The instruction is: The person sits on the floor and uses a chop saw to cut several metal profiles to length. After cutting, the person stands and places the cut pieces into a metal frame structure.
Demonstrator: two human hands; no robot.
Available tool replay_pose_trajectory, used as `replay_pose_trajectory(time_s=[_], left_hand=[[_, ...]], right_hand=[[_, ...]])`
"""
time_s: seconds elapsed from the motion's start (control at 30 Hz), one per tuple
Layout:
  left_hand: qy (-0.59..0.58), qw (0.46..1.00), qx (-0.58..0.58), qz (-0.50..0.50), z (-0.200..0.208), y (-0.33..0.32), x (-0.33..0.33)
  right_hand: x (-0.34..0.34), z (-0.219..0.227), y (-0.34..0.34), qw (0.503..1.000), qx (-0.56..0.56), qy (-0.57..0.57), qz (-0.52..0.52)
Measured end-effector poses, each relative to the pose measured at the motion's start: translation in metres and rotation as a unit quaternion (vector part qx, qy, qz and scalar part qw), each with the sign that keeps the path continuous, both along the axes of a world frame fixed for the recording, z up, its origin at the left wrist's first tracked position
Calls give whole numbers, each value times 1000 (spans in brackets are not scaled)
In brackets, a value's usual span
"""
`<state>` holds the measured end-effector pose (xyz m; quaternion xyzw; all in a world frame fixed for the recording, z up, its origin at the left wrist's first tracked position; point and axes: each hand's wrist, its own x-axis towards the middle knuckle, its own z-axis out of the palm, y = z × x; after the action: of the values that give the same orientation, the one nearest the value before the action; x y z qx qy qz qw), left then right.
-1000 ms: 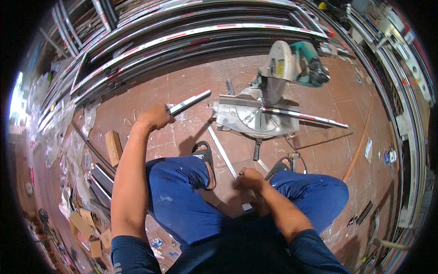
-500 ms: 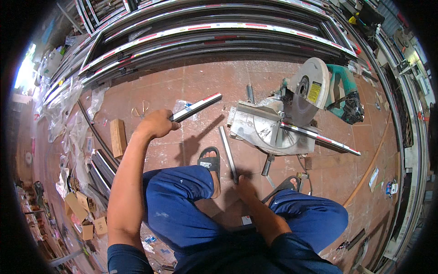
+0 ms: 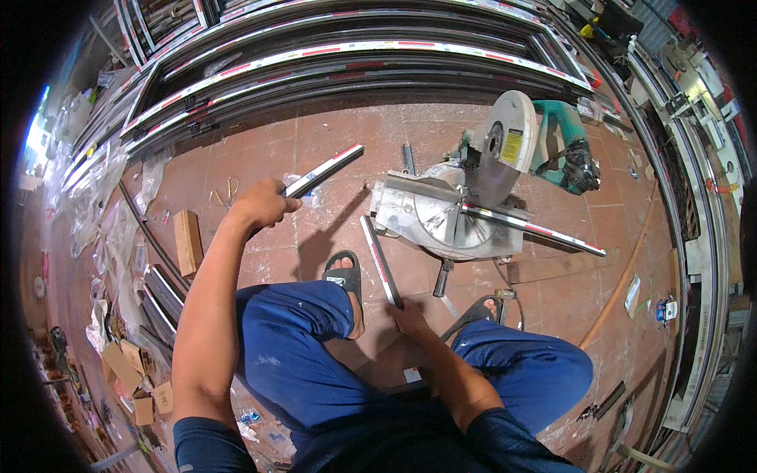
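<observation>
My left hand [image 3: 265, 205] is closed around the lower end of a short metal profile bar [image 3: 325, 169], dark with a white-and-red strip along its top, held slanting up to the right above the floor. Between my knees, my right hand [image 3: 407, 317] grips the near end of another slim profile bar [image 3: 380, 260], whose far end points toward the saw. The miter saw [image 3: 445, 213] stands on the floor ahead to the right, its round blade guard [image 3: 509, 126] raised. A third striped profile bar [image 3: 544, 229] lies across the saw's base and sticks out to the right.
Long metal frames [image 3: 355, 49] are stacked along the far side. A wooden block [image 3: 189, 243], plastic sheeting [image 3: 118, 229], gold-handled scissors [image 3: 224, 194] and torn cardboard boxes [image 3: 130, 366] lie to the left. Long rails [image 3: 702, 315] run along the right.
The bar in my right hand has rolled, so its red-and-white striped side now shows. My left hand still holds its bar. The whole view has shifted slightly.
</observation>
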<state>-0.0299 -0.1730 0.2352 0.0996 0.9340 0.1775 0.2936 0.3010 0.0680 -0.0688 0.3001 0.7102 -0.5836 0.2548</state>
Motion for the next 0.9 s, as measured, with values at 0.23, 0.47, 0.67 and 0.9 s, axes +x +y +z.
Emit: replay_pose_trajectory(time_s=[0.23, 0.47, 0.67, 0.9], left_hand=[[-11, 1000, -7, -23, -5, -4, 3], [-20, 999, -4, -24, -7, -10, 4], [-14, 999, 36, -6, -10, -8, 4], [-18, 999, 30, -5, -11, -5, 2]], right_hand=[[1, 32, 9, 993, 110, 16, 35], [2, 45, 16, 999, 1, 9, 46], [6, 47, 8, 992, -125, -20, -10], [10, 30, 10, 1000, -6, -23, 20]])
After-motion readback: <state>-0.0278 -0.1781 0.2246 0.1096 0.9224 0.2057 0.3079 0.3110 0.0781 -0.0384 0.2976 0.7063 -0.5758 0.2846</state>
